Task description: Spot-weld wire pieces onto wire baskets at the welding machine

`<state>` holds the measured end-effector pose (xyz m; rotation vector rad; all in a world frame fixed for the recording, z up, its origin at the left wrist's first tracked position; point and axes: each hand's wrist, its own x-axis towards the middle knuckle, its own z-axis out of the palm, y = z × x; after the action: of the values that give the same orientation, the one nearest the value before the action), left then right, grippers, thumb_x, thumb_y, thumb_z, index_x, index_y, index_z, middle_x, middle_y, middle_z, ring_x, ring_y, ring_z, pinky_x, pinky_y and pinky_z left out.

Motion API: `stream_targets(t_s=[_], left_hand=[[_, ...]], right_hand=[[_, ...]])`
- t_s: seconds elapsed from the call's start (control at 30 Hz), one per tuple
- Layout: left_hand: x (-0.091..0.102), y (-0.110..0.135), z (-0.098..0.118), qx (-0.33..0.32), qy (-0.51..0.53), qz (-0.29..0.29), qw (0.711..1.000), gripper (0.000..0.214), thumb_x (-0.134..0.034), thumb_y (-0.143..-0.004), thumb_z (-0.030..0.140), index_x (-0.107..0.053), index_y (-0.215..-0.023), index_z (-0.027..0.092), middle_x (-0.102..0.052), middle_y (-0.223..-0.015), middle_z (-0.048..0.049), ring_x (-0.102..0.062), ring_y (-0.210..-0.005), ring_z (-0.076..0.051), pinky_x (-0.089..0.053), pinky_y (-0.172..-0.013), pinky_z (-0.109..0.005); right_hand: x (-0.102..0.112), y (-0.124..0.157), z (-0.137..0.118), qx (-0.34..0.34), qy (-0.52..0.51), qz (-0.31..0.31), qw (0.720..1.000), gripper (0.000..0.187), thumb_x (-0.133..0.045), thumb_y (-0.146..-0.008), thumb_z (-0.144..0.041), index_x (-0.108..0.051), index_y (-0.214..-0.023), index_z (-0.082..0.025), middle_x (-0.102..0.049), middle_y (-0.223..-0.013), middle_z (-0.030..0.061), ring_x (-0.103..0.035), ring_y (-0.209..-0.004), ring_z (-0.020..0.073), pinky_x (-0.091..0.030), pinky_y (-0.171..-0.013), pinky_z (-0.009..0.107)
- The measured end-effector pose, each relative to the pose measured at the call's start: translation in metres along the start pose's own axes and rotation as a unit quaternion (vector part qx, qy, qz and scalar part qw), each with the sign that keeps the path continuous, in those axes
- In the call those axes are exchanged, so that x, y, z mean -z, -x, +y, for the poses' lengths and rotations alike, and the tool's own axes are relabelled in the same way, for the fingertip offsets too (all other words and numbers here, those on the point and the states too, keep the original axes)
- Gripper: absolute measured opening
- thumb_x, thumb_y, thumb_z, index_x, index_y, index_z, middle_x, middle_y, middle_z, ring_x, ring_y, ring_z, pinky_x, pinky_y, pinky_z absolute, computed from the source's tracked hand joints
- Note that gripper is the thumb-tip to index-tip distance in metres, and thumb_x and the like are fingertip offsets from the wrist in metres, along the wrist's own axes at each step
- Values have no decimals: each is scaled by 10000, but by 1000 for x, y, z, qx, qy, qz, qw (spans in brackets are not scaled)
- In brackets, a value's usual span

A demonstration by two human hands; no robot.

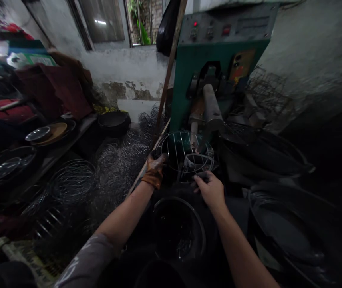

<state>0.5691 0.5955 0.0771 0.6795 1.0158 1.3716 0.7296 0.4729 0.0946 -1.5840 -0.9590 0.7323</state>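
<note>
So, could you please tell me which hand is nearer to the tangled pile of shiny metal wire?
Left. The left hand, at the left rim of the round silvery wire rack, is just right of the pile; the right hand, by the rack's near rim, is farther right.

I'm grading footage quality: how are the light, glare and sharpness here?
Head view: dim, darkest toward the lower right; head view: glare at the left edge, a bright streak on the window pane; head view: stretched, soft edges, though bars on the held wire rack are distinct.
</note>
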Motion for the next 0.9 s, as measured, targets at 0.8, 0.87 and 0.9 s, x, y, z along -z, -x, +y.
stream_targets(t_s=[0.8,0.87,0.9], left_hand=[[-15,-21,3,32,-13,14,999,654,-919,-599,298,-614,-1170,200,-705,-882,-18,-619,-588,-116,-422,-527,-221],[-17,-25,3,29,-13,10,999,623,-900,-616,273,-619,-1168,203,-707,-879,-15,-623,-595,-116,-427,-535,-218],[-18,-27,3,28,-16,10,999,605,-895,-621,257,-626,-1160,202,-708,-876,-16,-628,-607,-118,-439,-546,-217]], right_hand=[[-2,-18,6,10,-7,0,1000,469,-728,-686,-671,-612,-779,-227,-662,-581,34,-661,-488,230,-585,-456,323],[-2,-21,5,12,-6,2,1000,475,-722,-690,-680,-611,-787,-228,-661,-579,34,-660,-488,233,-585,-457,330],[-2,-23,6,12,-10,3,1000,478,-724,-689,-683,-610,-789,-230,-658,-577,31,-664,-495,239,-585,-454,333]])
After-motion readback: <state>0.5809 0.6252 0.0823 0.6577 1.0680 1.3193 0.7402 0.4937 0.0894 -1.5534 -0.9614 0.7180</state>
